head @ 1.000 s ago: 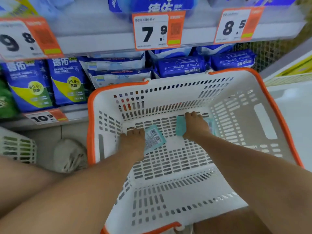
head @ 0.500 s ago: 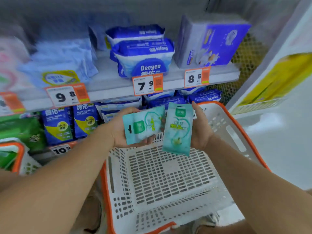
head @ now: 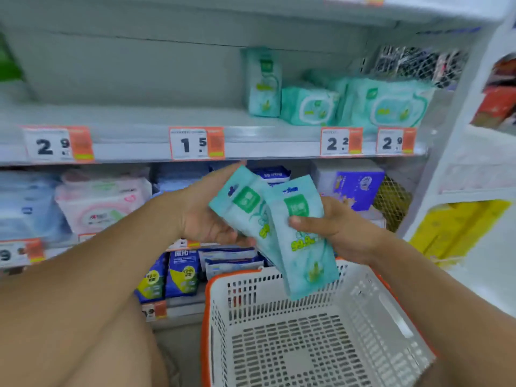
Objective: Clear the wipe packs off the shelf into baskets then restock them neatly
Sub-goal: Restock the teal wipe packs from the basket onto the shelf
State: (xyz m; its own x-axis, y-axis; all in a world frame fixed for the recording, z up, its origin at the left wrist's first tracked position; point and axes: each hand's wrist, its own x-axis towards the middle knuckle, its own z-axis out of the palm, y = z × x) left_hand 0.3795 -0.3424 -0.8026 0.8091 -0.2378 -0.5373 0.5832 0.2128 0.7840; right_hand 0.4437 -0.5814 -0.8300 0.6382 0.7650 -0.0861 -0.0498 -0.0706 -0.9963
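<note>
Head view, looking forward and down at a shop shelf.

Left hand raised in front of the shelving, fingers curled round a teal wipe pack, thumb on its lower front. Right hand level with it, thumb pressed across the front of a second teal wipe pack, fingers wrapped behind. Both packs tilted, tops leaning left, the right-hand pack overlapping the lower part of the left-hand one and touching it. Both held in the air above the far rim of a white basket with an orange rim; slotted basket floor visible beneath, with no packs on the part that shows.

Upper shelf mostly bare on the left and middle. At its right end, one matching slim teal pack standing upright, then a squat teal pack just beside it, then a larger teal pack near the mesh side panel. Price tags along the shelf edge: 2.9, 1.5, 2.2, 2.9.

Shelf below: pink-and-white pack on the left, purple box on the right, partly hidden behind the hands. Lower still, blue packs with yellow-green patches just left of the basket.

Details soft from blur; print on the packs not readable.
</note>
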